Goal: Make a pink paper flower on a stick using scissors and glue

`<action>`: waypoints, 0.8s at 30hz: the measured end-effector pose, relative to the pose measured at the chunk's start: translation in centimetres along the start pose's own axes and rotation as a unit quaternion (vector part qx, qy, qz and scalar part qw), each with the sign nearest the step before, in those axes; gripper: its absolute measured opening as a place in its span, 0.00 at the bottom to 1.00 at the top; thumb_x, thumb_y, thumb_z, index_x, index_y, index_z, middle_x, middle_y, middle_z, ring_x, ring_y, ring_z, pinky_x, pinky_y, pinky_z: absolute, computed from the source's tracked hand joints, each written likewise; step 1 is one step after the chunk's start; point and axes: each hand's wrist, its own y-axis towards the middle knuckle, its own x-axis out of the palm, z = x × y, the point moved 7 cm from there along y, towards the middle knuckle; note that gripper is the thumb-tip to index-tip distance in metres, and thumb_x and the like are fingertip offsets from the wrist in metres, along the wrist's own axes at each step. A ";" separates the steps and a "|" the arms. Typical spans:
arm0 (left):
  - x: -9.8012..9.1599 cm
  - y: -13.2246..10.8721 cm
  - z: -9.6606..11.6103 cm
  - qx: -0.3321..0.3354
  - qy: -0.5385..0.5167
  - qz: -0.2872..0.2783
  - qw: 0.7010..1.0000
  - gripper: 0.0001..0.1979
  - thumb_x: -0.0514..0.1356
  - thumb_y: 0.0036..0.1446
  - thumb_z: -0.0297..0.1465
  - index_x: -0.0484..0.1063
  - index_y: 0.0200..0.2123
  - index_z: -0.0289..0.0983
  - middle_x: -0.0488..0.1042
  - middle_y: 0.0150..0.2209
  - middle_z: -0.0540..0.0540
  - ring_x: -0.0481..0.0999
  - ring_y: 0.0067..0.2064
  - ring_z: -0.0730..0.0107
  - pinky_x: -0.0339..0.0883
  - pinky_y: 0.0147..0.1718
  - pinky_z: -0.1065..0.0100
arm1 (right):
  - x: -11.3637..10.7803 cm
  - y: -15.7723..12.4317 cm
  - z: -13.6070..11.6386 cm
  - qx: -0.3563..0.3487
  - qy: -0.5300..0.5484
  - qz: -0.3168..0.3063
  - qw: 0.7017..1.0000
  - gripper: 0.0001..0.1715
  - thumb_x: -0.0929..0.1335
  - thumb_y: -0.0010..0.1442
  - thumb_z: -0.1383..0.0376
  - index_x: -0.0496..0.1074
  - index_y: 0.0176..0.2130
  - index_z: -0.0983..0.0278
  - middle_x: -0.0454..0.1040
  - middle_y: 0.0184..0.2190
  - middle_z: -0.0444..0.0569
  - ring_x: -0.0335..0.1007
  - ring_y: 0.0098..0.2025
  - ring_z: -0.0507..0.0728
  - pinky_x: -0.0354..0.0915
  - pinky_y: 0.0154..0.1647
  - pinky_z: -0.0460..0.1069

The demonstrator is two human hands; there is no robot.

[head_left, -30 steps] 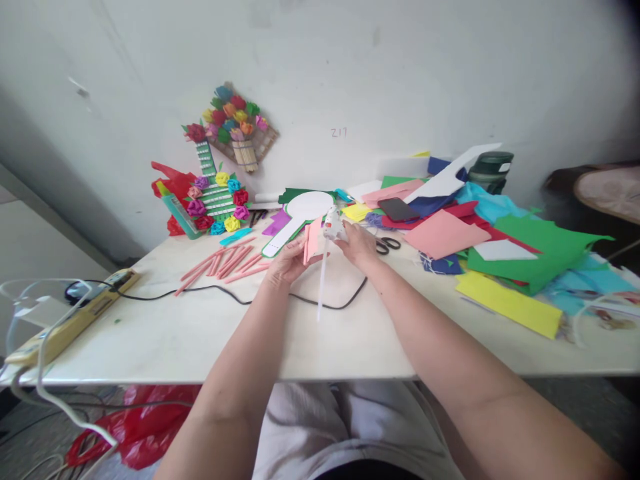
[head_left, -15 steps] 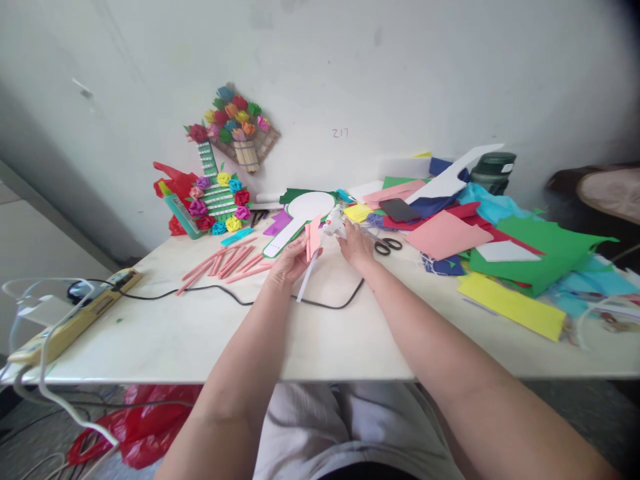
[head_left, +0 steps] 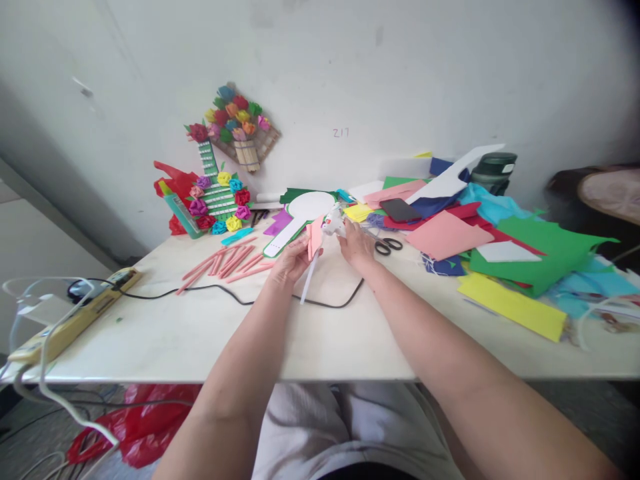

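My left hand (head_left: 290, 260) is closed on a folded pink paper piece (head_left: 314, 238), held upright above the white table (head_left: 200, 333). My right hand (head_left: 356, 241) grips a white glue gun (head_left: 333, 225), whose nozzle points at the pink paper. A white glue stick (head_left: 308, 280) juts from the back of the gun, slanting down toward me. The gun's black cord (head_left: 330, 303) loops on the table below both hands.
Several pink paper rolls (head_left: 227, 261) lie left of my hands. A white paddle cut-out (head_left: 300, 217), scissors (head_left: 387, 246), a phone (head_left: 399, 209) and a heap of coloured sheets (head_left: 500, 247) sit behind and right. Paper-flower crafts (head_left: 220, 193) lean on the wall. A power strip (head_left: 75, 313) lies far left.
The glue gun has tilted: its stick swung from hanging straight down to slanting left. Both hands moved slightly away from me. Little differs over the last half second.
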 end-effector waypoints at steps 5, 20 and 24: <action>-0.2 -0.1 0.4 0.013 -0.010 0.004 1.000 0.04 0.63 0.45 0.23 0.72 0.28 0.32 0.75 0.24 0.47 0.74 0.28 0.72 0.67 0.47 0.57 | 0.4 0.4 0.7 0.023 0.042 -0.015 0.999 0.27 0.61 0.59 0.62 0.58 0.57 0.63 0.66 0.51 0.56 0.66 0.48 0.61 0.62 0.42 0.52; -3.7 0.5 0.8 0.026 0.055 0.090 0.994 0.04 0.63 0.44 0.24 0.74 0.28 0.33 0.77 0.29 0.45 0.76 0.32 0.68 0.68 0.45 0.57 | -1.2 0.3 1.5 0.019 0.632 -0.070 0.772 0.20 0.72 0.44 0.53 0.65 0.25 0.66 0.61 0.14 0.38 0.52 0.12 0.45 0.57 0.13 0.43; -4.0 0.6 0.8 0.024 0.067 0.097 0.993 0.06 0.64 0.45 0.26 0.75 0.30 0.33 0.77 0.29 0.44 0.76 0.34 0.67 0.67 0.46 0.59 | -1.8 0.0 0.5 -0.008 0.608 -0.097 0.788 0.23 0.71 0.45 0.50 0.66 0.22 0.67 0.65 0.17 0.42 0.57 0.13 0.45 0.55 0.12 0.43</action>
